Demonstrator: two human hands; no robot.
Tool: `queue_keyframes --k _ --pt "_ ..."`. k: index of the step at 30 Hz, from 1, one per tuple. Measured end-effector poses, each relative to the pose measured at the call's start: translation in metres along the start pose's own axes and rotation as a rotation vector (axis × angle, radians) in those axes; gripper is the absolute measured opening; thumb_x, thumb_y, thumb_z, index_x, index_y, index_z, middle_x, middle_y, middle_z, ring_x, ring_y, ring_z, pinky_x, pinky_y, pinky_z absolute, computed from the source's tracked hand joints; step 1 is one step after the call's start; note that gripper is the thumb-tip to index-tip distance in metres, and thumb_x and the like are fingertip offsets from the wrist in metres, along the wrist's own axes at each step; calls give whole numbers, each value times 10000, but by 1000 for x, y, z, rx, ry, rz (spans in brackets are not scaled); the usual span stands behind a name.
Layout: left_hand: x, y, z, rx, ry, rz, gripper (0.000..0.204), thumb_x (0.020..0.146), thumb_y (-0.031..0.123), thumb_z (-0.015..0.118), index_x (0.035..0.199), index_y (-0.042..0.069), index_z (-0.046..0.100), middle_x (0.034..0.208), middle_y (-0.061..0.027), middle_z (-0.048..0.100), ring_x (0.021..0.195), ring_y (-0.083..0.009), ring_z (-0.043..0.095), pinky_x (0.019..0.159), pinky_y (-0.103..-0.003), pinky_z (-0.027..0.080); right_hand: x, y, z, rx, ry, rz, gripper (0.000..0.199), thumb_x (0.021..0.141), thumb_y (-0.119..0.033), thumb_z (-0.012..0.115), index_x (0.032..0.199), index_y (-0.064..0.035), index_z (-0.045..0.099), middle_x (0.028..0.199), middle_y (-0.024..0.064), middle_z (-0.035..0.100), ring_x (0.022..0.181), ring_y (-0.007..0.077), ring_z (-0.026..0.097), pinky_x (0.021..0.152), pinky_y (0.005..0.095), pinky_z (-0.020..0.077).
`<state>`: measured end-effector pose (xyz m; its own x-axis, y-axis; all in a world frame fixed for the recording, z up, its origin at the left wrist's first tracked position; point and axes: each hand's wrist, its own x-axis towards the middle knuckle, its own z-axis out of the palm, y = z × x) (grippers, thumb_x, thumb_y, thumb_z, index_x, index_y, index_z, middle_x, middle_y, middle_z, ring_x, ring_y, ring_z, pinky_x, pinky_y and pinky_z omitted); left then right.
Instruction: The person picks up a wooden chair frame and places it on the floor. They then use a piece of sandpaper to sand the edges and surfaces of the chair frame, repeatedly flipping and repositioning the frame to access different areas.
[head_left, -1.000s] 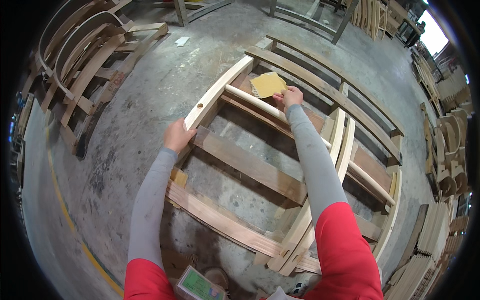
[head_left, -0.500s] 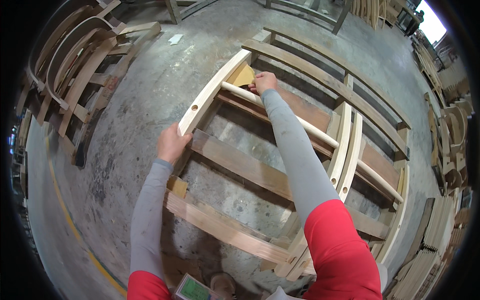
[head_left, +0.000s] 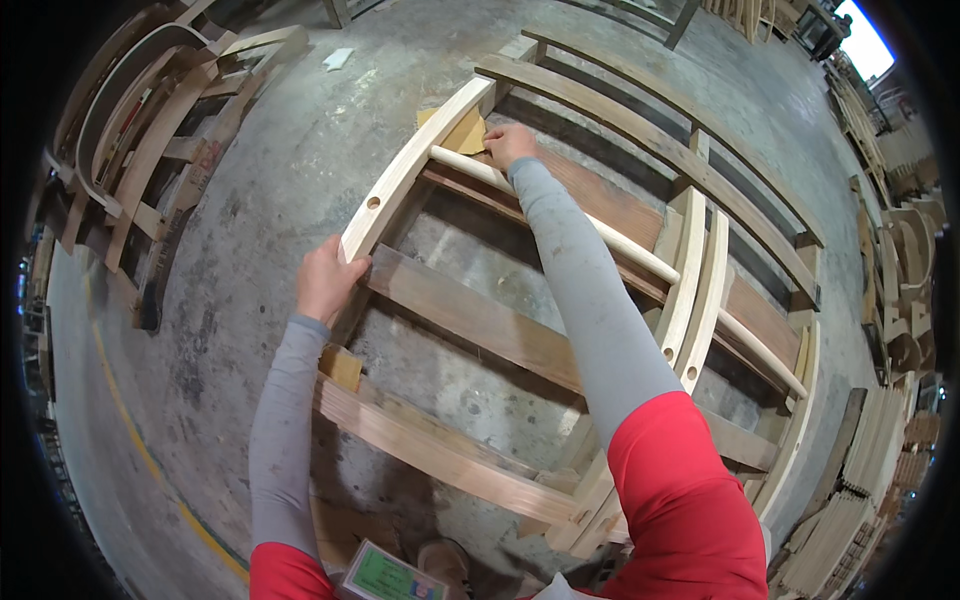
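Note:
My left hand [head_left: 328,280] is wrapped round the near end of a pale curved wooden rail [head_left: 405,165] with a round hole in its face. Farther up, my right hand [head_left: 511,145] pinches the edge of a stiff-looking tan-yellow sheet [head_left: 466,137]. Part of the sheet lies under the rail, and a corner shows beyond the rail's outer side. A round wooden dowel [head_left: 630,248] runs from this rail to one of two similar curved rails [head_left: 684,290] on the right. All of this rests on a rack of wooden slats [head_left: 470,315].
Another slatted rack [head_left: 175,170] with curved wooden parts stands at the left. Stacked wooden pieces [head_left: 850,490] line the right side. A yellow line [head_left: 150,460] crosses the concrete floor [head_left: 240,250]. A tan block [head_left: 342,367] sits by the near slat.
A corner of the yellow sheet now shows outside the curved rail, where none showed before. My right hand has shifted slightly left with the sheet. My left hand keeps its hold.

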<state>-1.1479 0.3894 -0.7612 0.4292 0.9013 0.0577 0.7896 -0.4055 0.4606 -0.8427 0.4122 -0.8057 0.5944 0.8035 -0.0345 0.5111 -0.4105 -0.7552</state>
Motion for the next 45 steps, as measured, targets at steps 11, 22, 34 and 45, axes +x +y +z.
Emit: queue_keyframes --k 11,22,34,45 --pt "-5 14 3 90 -30 4 337 669 245 617 873 -3 515 877 -219 556 824 -370 533 706 -404 434 -41 -12 -34 -101 214 -338 208 772 -211 514 871 -60 617 820 192 588 773 371 554 715 412 439" --pt "-42 21 -27 538 -60 -43 721 776 411 510 1290 2 214 1353 -157 214 1263 -273 182 1000 -520 136 -328 18 -199 -390 -139 -662 203 748 -133 522 910 -22 573 851 165 533 849 316 503 742 393 418" --pt "-108 43 -63 337 -280 -29 676 817 464 409 1308 40 219 1377 -146 173 1276 -296 140 1004 -529 120 -479 142 -303 -816 -431 32 250 730 -200 537 923 -54 601 898 179 581 881 345 537 764 414 428" --pt "-123 -6 -101 448 -64 -139 543 832 403 415 1245 58 345 1297 -123 345 1207 -289 301 970 -570 168 -437 179 -334 -921 -476 196 238 702 -198 549 893 -77 628 881 161 612 853 314 582 731 389 466"
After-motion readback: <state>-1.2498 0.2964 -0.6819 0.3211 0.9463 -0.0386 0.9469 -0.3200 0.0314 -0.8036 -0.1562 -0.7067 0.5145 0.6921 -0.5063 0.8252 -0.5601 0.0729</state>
